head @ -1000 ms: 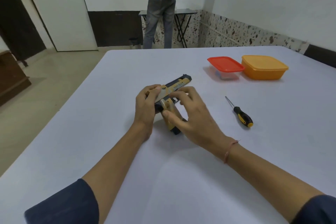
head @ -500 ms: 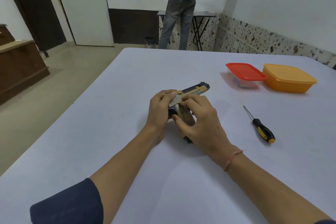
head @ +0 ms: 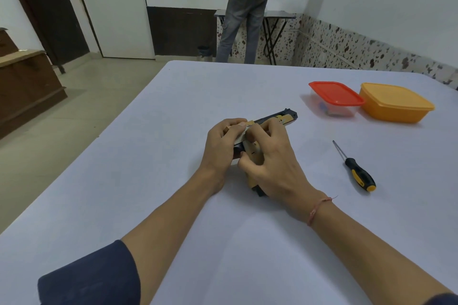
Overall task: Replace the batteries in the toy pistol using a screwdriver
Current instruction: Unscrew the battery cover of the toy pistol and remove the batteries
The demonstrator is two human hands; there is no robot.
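A tan and black toy pistol (head: 280, 117) lies on its side in the middle of the white table (head: 148, 156), muzzle pointing to the far right. My left hand (head: 220, 146) grips its rear end with curled fingers. My right hand (head: 272, 163) covers the grip, thumb and fingers curled round it, fingertips meeting the left hand's at the slide. Most of the pistol's body is hidden under both hands. A black and yellow screwdriver (head: 357, 171) lies on the table to the right, apart from both hands.
A clear box with a red lid (head: 334, 96) and an orange lidded box (head: 394, 103) stand at the far right of the table. Beyond the far edge a person (head: 247, 7) stands by a folding table. A brown cabinet (head: 27, 82) is on the left.
Both hands have stayed on the pistol; my right fingers have closed in further over the grip and slide. The camera view has shifted, so everything sits more to the right and lower.
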